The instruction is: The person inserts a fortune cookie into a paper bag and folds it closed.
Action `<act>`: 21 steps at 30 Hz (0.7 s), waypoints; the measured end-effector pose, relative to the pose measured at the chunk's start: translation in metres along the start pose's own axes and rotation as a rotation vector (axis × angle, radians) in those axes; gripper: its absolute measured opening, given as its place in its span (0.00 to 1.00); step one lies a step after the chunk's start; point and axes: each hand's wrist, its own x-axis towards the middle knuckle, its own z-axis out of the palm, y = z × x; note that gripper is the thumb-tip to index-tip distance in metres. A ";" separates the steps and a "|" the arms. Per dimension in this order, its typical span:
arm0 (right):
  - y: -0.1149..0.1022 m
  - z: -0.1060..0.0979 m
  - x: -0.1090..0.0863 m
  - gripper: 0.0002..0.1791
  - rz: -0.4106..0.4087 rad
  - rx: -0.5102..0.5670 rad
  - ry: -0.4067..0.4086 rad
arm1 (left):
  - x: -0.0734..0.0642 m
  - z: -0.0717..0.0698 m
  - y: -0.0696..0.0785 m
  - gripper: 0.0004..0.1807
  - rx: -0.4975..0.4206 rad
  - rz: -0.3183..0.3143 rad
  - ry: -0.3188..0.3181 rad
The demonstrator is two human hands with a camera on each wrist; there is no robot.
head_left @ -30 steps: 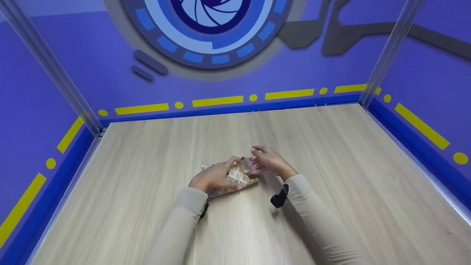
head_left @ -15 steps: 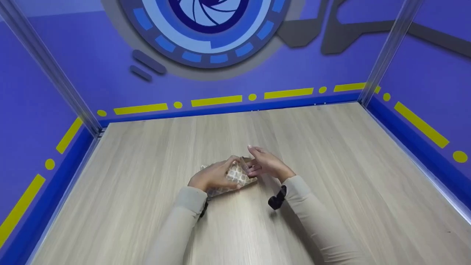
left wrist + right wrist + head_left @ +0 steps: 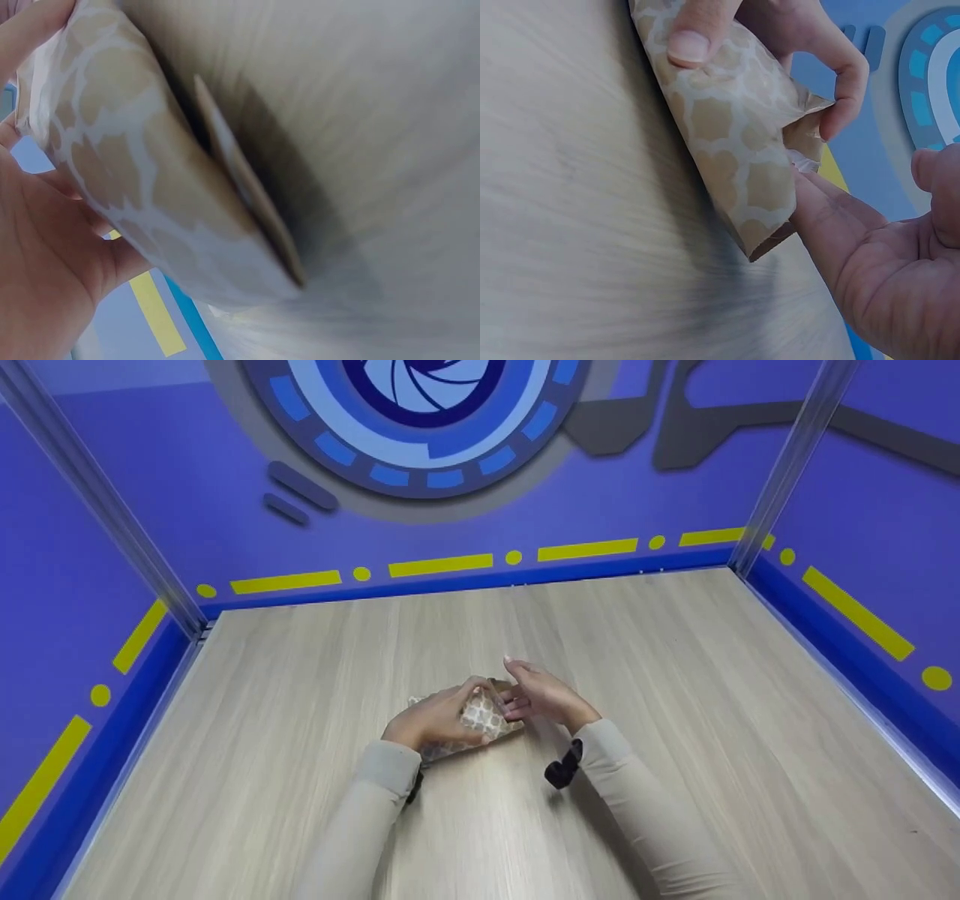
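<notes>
A brown paper bag (image 3: 482,715) with a white giraffe-like print lies tilted just over the tabletop. My left hand (image 3: 442,716) grips it from above, thumb on the near side and fingers on the far side. In the right wrist view the bag's mouth gapes, and a left finger holds its torn-looking upper edge. My right hand (image 3: 551,694) has its straight fingers pushed into that mouth, thumb raised away. A bit of clear, whitish plastic (image 3: 802,160) shows at the mouth by those fingers; the rest is hidden inside. The bag's folded end (image 3: 247,180) sticks out in the left wrist view.
The wood-grain table (image 3: 300,682) stretches around both hands. Blue printed walls (image 3: 187,495) with yellow dashes border it at the back and both sides. A black wrist device (image 3: 561,769) hangs under the right sleeve (image 3: 645,802).
My right hand has moved slightly left, its fingers going into the bag's mouth. The clear plastic piece seen between the hands has slipped into the bag. My left hand keeps its grip.
</notes>
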 end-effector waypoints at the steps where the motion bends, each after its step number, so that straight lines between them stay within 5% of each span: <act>1: 0.000 0.000 0.000 0.39 -0.001 0.005 -0.005 | 0.000 0.000 0.000 0.38 -0.001 0.005 0.002; 21: 0.006 0.002 0.002 0.38 0.013 0.048 0.019 | -0.005 0.005 0.003 0.47 -0.066 -0.066 -0.035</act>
